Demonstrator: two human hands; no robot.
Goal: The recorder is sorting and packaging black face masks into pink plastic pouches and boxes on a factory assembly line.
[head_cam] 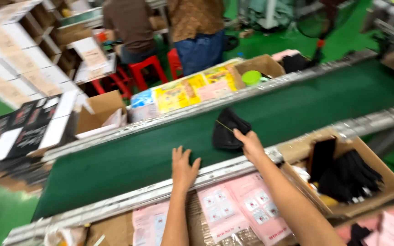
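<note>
One black fabric item (228, 130), soft and crumpled, roughly oval, lying on the green conveyor belt (128, 159) near its near rail; long axis running from near edge toward far edge, slightly tilted, with a thin pale strand sticking out at its left side. Too blurred to tell which end points where.

Right hand (250, 143) at the item's lower right edge, fingers curled and pinching the fabric. Left hand (183, 167) flat, fingers spread and open, resting across the metal rail (128, 196) and the belt's near edge, holding nothing, well to the left of the item.

One belt, smooth matte green, running diagonally from lower left to upper right, bordered by two silvery metal rails.

Just below the near rail: several flat pink plastic packets (233, 209), glossy, rectangular, overlapping on corrugated cardboard. To the right, one open cardboard box (391, 182) holding a heap of more black fabric pieces (347, 175), soft and bunched.

Beyond the far rail: a stack of yellow and blue printed packets (183, 91), one open brown carton (261, 64) with a round green lid (251, 77) in it, another open carton (101, 109) to the left. Two red plastic stools (147, 70) further back, with two people (160, 27) seen from behind. White shelving boxes (14, 50) at upper left; black and white printed cartons (28, 125) below them.
</note>
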